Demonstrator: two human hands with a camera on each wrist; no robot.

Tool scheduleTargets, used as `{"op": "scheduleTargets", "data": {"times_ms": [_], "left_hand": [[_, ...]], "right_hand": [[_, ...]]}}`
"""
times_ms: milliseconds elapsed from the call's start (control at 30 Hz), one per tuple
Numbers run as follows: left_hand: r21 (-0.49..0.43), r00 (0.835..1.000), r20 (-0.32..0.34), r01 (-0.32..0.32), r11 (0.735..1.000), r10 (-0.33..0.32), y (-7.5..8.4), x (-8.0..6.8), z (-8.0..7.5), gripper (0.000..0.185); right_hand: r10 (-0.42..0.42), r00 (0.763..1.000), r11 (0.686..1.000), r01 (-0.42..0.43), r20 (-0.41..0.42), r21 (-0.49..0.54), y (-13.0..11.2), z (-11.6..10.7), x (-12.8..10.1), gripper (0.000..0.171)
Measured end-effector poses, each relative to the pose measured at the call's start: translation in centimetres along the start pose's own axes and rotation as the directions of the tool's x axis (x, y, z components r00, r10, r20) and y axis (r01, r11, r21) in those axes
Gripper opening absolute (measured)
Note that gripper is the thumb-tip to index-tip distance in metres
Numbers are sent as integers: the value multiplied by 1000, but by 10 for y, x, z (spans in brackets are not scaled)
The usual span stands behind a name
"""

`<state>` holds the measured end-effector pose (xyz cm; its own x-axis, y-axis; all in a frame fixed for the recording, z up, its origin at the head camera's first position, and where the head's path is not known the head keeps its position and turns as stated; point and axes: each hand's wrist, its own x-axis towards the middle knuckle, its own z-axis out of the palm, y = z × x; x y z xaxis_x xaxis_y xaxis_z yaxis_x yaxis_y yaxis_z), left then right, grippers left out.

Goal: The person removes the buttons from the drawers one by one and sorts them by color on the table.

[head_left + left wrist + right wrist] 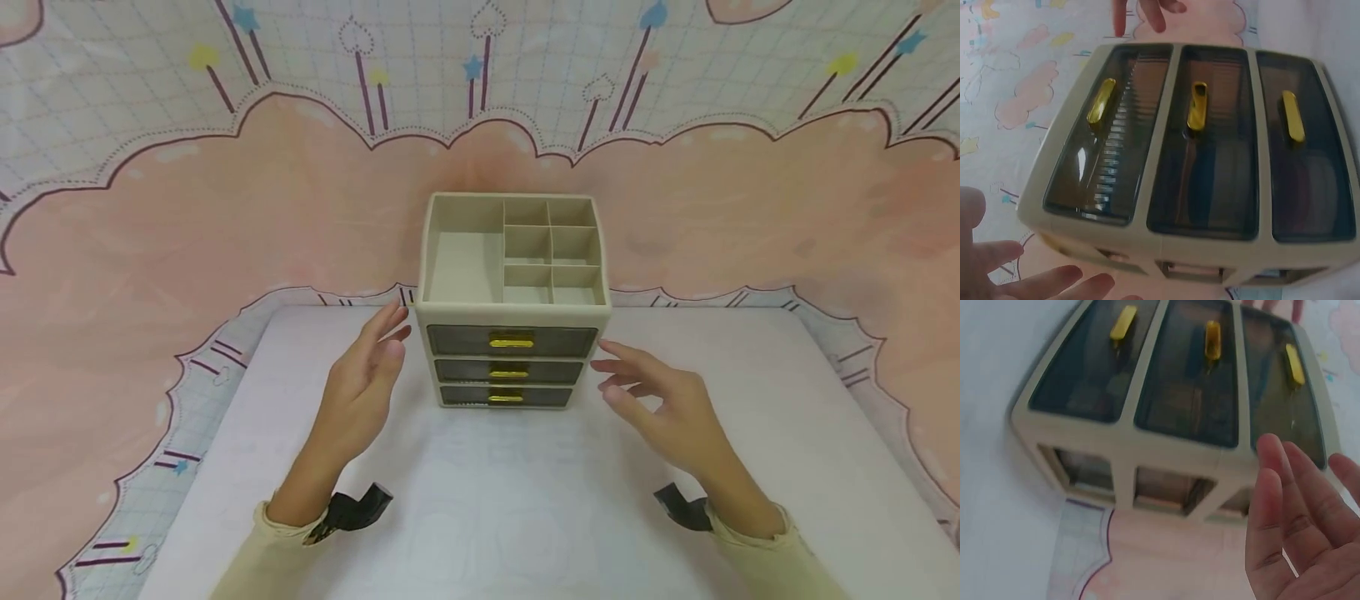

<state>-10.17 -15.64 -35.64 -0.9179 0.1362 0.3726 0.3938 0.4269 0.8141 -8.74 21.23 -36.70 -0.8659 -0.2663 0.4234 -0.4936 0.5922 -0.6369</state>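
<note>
A beige desktop organizer [512, 312] stands on a white table [487, 517]. Its top tray is split into several compartments, all bare. Below sit three smoky drawers with gold handles [512, 341], all pushed in. My left hand [372, 375] hovers just left of the organizer, fingers straight, holding nothing. My right hand [660, 400] hovers just right of it, fingers loosely spread and free. In the left wrist view the drawer fronts [1204, 131] fill the frame with my left hand's fingertips [1041, 284] below. In the right wrist view my right hand's fingers [1297, 512] stand beside the organizer [1166, 406].
A pink and pastel patterned backdrop [225, 208] rises behind the table and drapes down both sides. The table's left edge [210, 433] and right edge [862, 400] run diagonally toward me. Black wrist straps [360, 507] show at both cuffs.
</note>
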Motion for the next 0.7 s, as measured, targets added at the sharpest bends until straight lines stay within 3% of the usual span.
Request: {"op": "scheduleTargets", "data": {"times_ms": [267,700], "left_hand": [[-96,1000,0,12,995,-12,8,15,18,56],[-147,997,-43,55,988,-62,8,33,31,53]], "right_hand": [[-82,997,985,79,13,152,-11,19,15,53],[-82,997,926,73,8,371,-21,52,38,41]]}}
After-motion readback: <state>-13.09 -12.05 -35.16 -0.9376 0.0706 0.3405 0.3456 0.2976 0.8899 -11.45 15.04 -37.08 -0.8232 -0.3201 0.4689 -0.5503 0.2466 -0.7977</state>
